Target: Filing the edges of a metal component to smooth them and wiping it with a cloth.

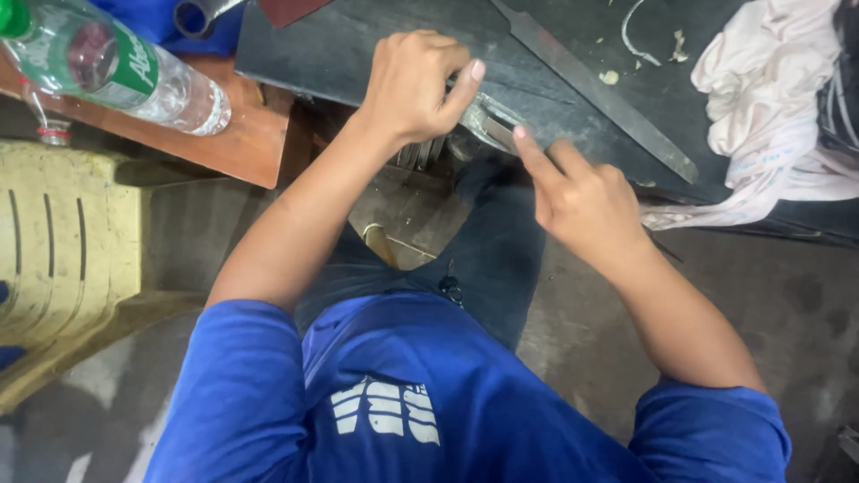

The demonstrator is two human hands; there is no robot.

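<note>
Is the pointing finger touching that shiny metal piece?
Touching. In the head view, the right hand presses its index fingertip onto the metal piece, with no gap showing; the left hand grips it too.

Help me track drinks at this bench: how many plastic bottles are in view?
1. A clear plastic bottle with a green label lies on its side on the brown board at upper left, away from both hands. Others may sit outside the view.

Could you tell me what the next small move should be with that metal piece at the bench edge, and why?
Probably a short push of the right hand along the small metal piece: its index finger already presses there, while the left hand pins the piece against the dark bench edge.
</note>
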